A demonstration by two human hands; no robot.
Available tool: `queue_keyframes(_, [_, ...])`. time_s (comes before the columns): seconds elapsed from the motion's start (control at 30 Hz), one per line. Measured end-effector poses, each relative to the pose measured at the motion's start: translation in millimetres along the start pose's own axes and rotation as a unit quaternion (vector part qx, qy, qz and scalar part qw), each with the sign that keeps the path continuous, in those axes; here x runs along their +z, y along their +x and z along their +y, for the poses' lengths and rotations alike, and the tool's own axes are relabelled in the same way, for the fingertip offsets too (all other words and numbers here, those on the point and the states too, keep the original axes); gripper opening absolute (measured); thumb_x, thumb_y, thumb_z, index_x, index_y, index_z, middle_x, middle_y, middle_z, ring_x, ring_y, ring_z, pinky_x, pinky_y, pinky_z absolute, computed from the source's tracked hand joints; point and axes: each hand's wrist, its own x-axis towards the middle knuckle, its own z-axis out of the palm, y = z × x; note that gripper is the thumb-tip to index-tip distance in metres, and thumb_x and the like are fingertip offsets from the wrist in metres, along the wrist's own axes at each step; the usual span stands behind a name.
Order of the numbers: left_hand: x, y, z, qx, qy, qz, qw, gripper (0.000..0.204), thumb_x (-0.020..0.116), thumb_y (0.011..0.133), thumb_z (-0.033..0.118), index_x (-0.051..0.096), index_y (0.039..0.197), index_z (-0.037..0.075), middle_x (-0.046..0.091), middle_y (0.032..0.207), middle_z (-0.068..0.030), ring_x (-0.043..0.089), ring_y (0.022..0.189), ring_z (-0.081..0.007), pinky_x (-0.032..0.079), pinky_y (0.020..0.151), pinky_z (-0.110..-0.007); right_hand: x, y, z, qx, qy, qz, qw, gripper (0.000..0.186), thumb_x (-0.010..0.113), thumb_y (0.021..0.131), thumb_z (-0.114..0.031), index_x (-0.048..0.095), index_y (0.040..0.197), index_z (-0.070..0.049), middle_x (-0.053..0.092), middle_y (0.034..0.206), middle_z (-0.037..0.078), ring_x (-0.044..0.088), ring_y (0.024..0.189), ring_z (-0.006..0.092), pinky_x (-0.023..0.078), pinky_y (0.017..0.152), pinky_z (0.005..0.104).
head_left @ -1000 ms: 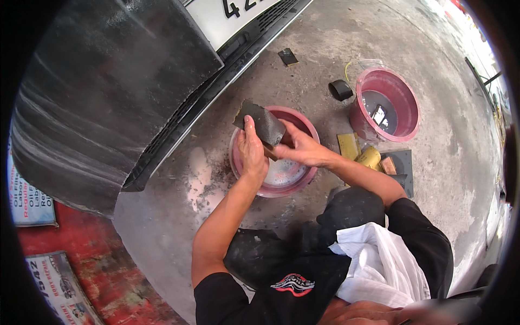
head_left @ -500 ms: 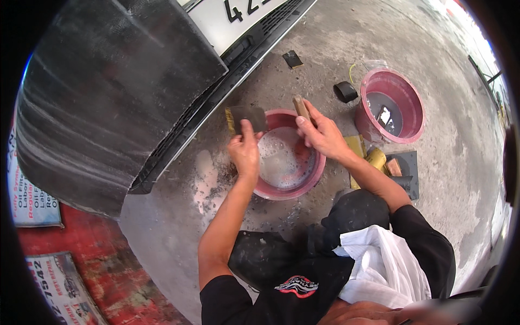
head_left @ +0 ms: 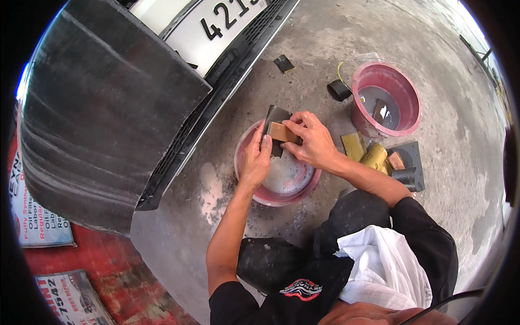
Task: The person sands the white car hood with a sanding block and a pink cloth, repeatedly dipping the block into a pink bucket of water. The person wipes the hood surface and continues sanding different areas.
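Over a pink basin of foamy water, my two hands come together. My left hand grips a dark sheet of sandpaper by its side, thumb on its face. In my right hand is a brown sanding block, pinched between thumb and fingers and laid against the sheet. The block hides part of the sandpaper. Left of the basin rises a dull dark car bumper with scuffed, whitish streaks; neither hand touches it.
A taller pink bucket of grey water stands at right. Below it lie yellow sandpaper, another block and a dark sheet. A black curled piece and a small dark piece rest on the concrete.
My hands were apart, sandpaper at left and block at right. Now they have met over the basin, with the block against the sheet.
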Motion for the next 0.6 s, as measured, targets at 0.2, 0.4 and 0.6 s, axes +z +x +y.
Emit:
queue_keyframes(0.2, [4.6, -10.3, 4.6, -0.038, -0.274, -0.021, 0.961, 0.055, 0.036, 0.117, 0.033, 0.033, 0.162, 0.003, 0.052, 0.152, -0.0143, 0.057, 0.135, -0.0255, 0.049, 0.112, -0.045, -2.3, -0.5, -7.6, -0.01, 0.046, -0.03, 0.998, 0.063, 0.088, 0.079, -0.023, 0.068, 0.137, -0.011, 0.068, 0.113, 0.012, 0.065, 0.106, 0.0352, 0.055, 0.093, 0.0456])
queue_keyframes(0.4, [5.6, -11.6, 7.1, -0.05, -0.302, -0.02, 0.952, 0.056, 0.032, 0.117, 0.037, 0.033, 0.162, 0.004, 0.051, 0.153, -0.0142, 0.055, 0.138, -0.0251, 0.049, 0.112, -0.044, 12.0, -2.5, 9.0, -0.144, 0.024, -0.004, 0.989, 0.066, 0.091, 0.076, -0.026, 0.07, 0.137, -0.012, 0.069, 0.117, 0.013, 0.066, 0.103, 0.0349, 0.056, 0.09, 0.0452])
queue_keyframes(0.6, [1.6, -20.3, 7.6, -0.045, -0.372, -0.118, 0.92, 0.078, 0.037, 0.111, 0.06, 0.027, 0.163, 0.003, 0.047, 0.156, -0.0124, 0.048, 0.144, -0.0244, 0.039, 0.121, -0.042, 10.1, -2.3, 1.7, -0.154, 0.003, -0.041, 0.987, 0.06, 0.087, 0.081, -0.039, 0.074, 0.128, -0.005, 0.071, 0.123, 0.016, 0.069, 0.109, 0.0371, 0.055, 0.097, 0.0448])
